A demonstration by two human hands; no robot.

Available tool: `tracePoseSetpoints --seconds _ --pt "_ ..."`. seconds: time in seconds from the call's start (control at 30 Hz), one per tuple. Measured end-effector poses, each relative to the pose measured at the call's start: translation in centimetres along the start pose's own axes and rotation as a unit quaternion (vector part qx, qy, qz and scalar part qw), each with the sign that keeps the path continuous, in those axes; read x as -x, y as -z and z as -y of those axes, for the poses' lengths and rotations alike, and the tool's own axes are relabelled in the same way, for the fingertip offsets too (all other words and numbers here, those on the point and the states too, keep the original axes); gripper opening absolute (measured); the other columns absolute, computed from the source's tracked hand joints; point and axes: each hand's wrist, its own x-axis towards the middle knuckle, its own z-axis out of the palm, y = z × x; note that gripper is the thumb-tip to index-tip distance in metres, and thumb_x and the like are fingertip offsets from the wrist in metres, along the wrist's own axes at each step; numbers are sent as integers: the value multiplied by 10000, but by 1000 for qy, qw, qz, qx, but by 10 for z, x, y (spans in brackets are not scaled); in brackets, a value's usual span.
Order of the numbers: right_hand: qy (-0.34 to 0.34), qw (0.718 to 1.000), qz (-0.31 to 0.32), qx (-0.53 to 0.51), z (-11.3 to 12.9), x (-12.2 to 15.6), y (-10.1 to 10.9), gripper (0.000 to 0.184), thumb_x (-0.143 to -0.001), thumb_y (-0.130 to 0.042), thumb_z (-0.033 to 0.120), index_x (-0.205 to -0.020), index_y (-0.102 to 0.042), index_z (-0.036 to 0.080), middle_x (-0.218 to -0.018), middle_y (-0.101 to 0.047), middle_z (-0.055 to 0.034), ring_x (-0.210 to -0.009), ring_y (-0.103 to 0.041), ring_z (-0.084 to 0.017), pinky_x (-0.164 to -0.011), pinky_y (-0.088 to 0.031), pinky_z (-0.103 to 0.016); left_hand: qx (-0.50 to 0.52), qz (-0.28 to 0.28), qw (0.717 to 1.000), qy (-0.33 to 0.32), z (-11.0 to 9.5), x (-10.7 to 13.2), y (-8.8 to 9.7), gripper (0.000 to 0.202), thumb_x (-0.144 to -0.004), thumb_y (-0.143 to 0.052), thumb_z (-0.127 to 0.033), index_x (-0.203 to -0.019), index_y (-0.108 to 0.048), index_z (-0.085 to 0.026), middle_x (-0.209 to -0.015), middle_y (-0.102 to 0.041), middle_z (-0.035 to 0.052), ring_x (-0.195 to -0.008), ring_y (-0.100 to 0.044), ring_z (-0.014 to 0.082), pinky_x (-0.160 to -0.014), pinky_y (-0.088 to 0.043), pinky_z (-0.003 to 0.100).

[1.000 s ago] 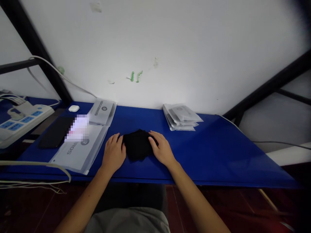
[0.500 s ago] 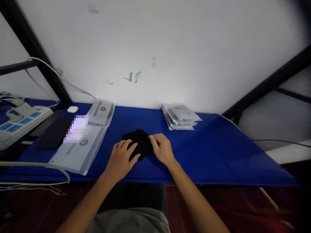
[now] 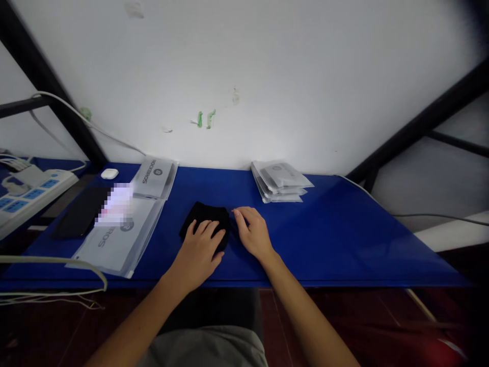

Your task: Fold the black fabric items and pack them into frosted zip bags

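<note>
A folded piece of black cloth point(image 3: 204, 211) lies on the blue table near its front edge. My left hand point(image 3: 202, 247) rests on top of it with the fingers spread and the palm down. Just right of the cloth is my right hand point(image 3: 252, 232), its thumb and fingertips drawn together beside the cloth's upper right corner. Whether anything is between those fingertips is too small to tell. The underside of the cloth is hidden.
Zip pouches printed ROCKBROS point(image 3: 155, 178) lie at the left beside a dark phone point(image 3: 80, 211) and a white earbud case point(image 3: 109, 174). A stack of frosted pouches point(image 3: 282, 178) sits by the wall. A power strip point(image 3: 34, 191) and cables are far left.
The black cloth has shifted slightly left and looks flatter and squarer. My left hand has spread further over it, and my right fingertips have come away from its edge.
</note>
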Motion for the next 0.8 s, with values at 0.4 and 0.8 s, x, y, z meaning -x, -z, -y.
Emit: tracePoseSetpoints --seconds 0.4,0.8 --pt "17 1000 -11 -13 -2 0 -1 298 -955 -402 321 -897 -671 205 -928 -705 -72 -914 -626 -215 -852 -476 -371 16 -119 992 34 1 -11 7 171 -871 -528 -168 -960 -672 -192 -936 -679 51 -877 -612 219 -775 -491 387" --pt "52 980 166 93 0 7 -7 405 -823 -627 369 -1189 -611 196 -1350 -542 -130 -1279 -466 -290 -1087 -316 -541 124 -328 892 287 35 2 48 158 -841 -536 -272 -941 -626 -189 -793 -673 23 -683 -641 175 -697 -524 316"
